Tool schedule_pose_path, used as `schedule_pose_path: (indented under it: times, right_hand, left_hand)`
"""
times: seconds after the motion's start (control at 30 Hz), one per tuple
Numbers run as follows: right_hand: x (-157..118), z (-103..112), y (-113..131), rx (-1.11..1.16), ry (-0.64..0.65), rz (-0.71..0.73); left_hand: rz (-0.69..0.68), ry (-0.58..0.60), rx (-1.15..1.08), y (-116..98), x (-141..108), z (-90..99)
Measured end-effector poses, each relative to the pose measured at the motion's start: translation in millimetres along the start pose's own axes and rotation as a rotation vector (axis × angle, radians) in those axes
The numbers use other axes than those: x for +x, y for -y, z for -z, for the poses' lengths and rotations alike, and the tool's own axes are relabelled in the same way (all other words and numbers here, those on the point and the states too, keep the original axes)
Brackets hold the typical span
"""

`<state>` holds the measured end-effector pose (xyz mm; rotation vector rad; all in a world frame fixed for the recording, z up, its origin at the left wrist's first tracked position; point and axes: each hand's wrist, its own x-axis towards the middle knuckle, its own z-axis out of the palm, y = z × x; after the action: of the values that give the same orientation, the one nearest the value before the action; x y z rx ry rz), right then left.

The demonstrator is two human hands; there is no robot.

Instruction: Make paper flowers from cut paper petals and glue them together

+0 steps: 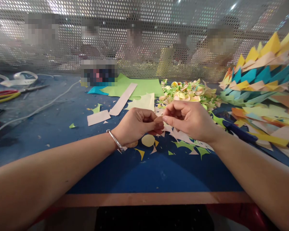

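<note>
Over the middle of the blue table, my left hand (141, 125) and my right hand (186, 120) meet, fingertips nearly touching. Both are closed in a pinch on a small pale pink piece of paper (159, 118), largely hidden by the fingers. A silver bracelet circles my left wrist. Beneath the hands lie a round cream paper disc (148, 140), green paper scraps (183, 145) and other cut offcuts. Two pink paper strips (124, 99) rest beyond my left hand, near a cream sheet (144, 102).
A heap of curled paper pieces (190, 91) sits behind my right hand. Folded colored paper shapes (262, 73) rise at the right above loose strips. Green sheets (144, 86) lie at the back. Scissors (12, 95) and a white cord (45, 101) are left. A perforated metal panel (144, 48) stands behind.
</note>
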<state>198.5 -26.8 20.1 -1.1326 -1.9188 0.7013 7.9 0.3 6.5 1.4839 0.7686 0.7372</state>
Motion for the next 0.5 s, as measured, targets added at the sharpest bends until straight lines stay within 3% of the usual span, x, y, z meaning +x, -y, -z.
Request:
schedule_pose_path:
  times: [0.37, 0.5]
  right_hand:
    - [3.7, 5.9, 2.7, 0.095, 0.102, -0.078]
    - [3.7, 7.1, 2.2, 0.104, 0.116, -0.077]
  left_hand:
    - [-0.16, 0.02, 0.224, -1.4, 0.9, 2.2]
    - [-0.137, 0.044, 0.274, -4.2, 0.2, 4.0]
